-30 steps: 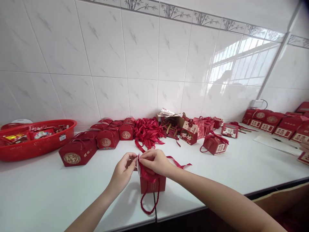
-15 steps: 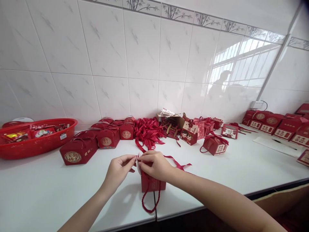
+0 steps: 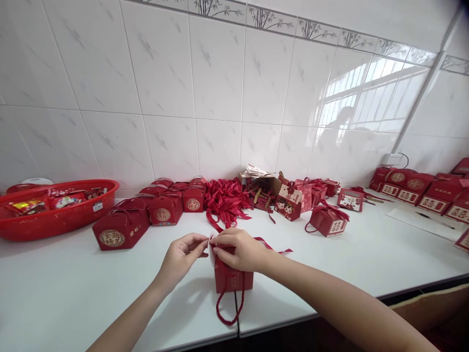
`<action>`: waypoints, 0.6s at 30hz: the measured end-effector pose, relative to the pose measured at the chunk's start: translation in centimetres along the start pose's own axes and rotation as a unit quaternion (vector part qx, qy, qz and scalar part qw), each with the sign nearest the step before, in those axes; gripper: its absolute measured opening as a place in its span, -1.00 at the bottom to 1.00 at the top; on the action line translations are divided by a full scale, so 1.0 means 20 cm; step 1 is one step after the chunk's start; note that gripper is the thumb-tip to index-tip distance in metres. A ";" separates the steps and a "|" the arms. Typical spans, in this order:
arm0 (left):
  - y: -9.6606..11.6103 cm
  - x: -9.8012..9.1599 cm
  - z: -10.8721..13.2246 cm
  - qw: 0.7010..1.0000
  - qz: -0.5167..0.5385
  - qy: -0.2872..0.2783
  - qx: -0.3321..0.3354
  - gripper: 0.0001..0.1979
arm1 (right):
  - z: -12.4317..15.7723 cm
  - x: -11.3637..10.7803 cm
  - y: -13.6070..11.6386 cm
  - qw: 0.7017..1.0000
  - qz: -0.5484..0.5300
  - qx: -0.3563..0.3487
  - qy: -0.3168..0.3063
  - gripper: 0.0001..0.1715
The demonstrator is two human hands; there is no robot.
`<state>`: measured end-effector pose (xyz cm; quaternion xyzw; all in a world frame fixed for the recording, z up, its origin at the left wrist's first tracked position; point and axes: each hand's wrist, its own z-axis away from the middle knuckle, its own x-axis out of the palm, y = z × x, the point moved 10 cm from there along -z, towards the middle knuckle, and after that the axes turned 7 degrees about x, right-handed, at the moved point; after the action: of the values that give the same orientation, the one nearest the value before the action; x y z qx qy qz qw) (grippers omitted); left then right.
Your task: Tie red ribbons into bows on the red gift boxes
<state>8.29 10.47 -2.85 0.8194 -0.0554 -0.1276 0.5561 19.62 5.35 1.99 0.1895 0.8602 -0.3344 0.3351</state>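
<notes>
A small red gift box (image 3: 227, 281) stands near the table's front edge, its twisted cord handle (image 3: 230, 322) hanging down the near side. My right hand (image 3: 240, 249) lies over the top of the box, fingers curled and closed on its upper left edge. From the left, the fingertips of my left hand (image 3: 186, 256) pinch together at the pale-lined end flap (image 3: 211, 249). What exactly those fingertips hold is partly hidden. A red ribbon (image 3: 267, 242) trails out behind my right hand across the table.
Folded red boxes (image 3: 120, 222) line the back left, beside a red plastic basket (image 3: 58, 220) of wrapped sweets. Behind the box lies a heap of red ribbons (image 3: 227, 195). More boxes (image 3: 328, 220) stand to the right, with paper and a pen (image 3: 434, 219) farther off.
The view has shifted slightly. My right fingers have settled a little over the box's top edge, and the left fingertips stay at the flap. The box remains in place.
</notes>
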 end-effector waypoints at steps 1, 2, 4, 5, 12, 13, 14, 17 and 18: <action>0.00 0.01 -0.01 1.000 0.002 -0.010 0.004 -0.69 | 0.00 0.00 0.00 1.000 -0.003 0.000 0.000 -0.69; 0.01 0.02 -0.01 1.000 0.003 -0.021 0.009 -0.71 | 0.00 0.00 0.00 1.000 -0.005 0.001 0.001 -0.70; 0.01 0.03 -0.02 0.999 0.002 -0.038 0.021 -0.74 | -0.01 0.00 0.02 1.000 -0.006 0.007 0.005 -0.74; 0.02 0.04 -0.02 0.999 0.000 -0.043 0.026 -0.76 | -0.01 0.00 0.02 1.000 -0.004 0.013 0.007 -0.75; 0.01 0.04 -0.01 0.998 -0.011 -0.038 0.054 -0.81 | 0.01 -0.02 0.05 0.998 -0.030 0.032 0.048 -0.79; 0.00 0.04 -0.01 0.998 -0.013 -0.037 0.055 -0.81 | 0.01 -0.03 0.05 0.998 -0.034 0.032 0.049 -0.79; 0.00 0.04 -0.01 0.998 -0.014 -0.037 0.058 -0.80 | 0.01 -0.03 0.06 0.998 -0.038 0.032 0.049 -0.79; -0.01 0.04 -0.02 0.996 -0.019 -0.041 0.074 -0.79 | 0.01 -0.03 0.07 0.997 -0.053 0.029 0.051 -0.80; -0.01 0.04 -0.02 0.996 -0.020 -0.043 0.080 -0.78 | 0.01 -0.03 0.08 0.997 -0.058 0.028 0.052 -0.80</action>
<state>9.07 10.69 -2.96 0.8559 -0.0727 -0.1691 0.4833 20.91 6.24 1.55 0.1659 0.8764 -0.3671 0.2640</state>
